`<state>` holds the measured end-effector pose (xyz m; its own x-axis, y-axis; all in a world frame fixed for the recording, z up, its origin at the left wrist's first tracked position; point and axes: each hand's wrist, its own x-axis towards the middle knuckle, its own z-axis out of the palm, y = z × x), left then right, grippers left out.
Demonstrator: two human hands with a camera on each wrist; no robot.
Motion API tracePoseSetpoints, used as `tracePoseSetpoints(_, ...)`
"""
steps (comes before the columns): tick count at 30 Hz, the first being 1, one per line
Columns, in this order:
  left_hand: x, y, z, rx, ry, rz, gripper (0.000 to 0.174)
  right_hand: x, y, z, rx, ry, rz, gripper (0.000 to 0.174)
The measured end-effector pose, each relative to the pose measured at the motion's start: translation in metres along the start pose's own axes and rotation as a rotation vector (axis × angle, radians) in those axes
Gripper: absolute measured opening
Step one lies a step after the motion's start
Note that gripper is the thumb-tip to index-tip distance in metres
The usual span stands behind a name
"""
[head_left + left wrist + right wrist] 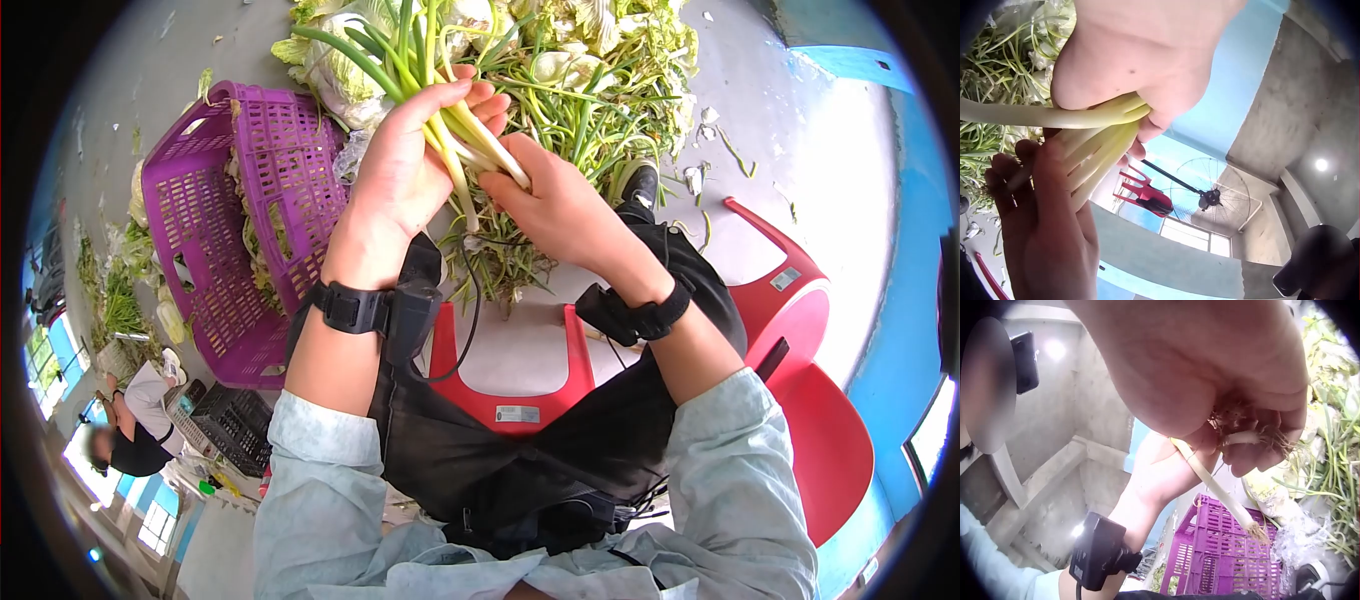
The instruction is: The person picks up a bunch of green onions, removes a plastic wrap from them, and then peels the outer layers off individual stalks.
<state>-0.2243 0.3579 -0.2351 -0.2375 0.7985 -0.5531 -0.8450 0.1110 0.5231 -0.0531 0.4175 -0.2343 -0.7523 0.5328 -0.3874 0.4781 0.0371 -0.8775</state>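
Several green onions (435, 125) with white stalks and green tops lie across my left hand (400, 165), whose thumb is bent over them. My right hand (550, 200) pinches the white ends at the right. In the left wrist view the pale stalks (1094, 153) fan out between my left hand (1141, 56) above and my right hand (1054, 231) below. One stalk (1219, 494) with a rooted end hangs apart from the others in the right wrist view, below my right hand (1210, 369); roots show among its curled fingers.
A heap of onion greens (590, 110) and cabbages (350, 70) covers the floor ahead. A purple crate (290, 190) lies at the left, red stools (820, 430) stand beneath and at the right. Far left, a person (140, 430) sits near a black crate (232, 425).
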Motion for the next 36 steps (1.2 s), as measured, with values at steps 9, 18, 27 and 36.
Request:
tracePoseSetpoints(9,0.001,0.003,-0.002,0.033,-0.061,0.006,0.032,-0.002,-0.004,-0.018,0.295,-0.111,-0.007,0.063)
tracePoseSetpoints(18,-0.003,-0.015,0.006,0.146,-0.326,-0.212,0.041,0.003,-0.015,-0.041,0.839,0.019,0.090,0.036)
tracePoseSetpoints(27,-0.008,-0.022,0.011,0.360,-0.297,-0.209,0.045,0.006,-0.001,-0.038,0.733,0.060,0.148,0.024)
tracePoseSetpoints(36,-0.005,-0.026,0.010,0.501,-0.225,-0.090,0.033,0.009,-0.001,-0.036,0.696,0.113,0.154,0.019)
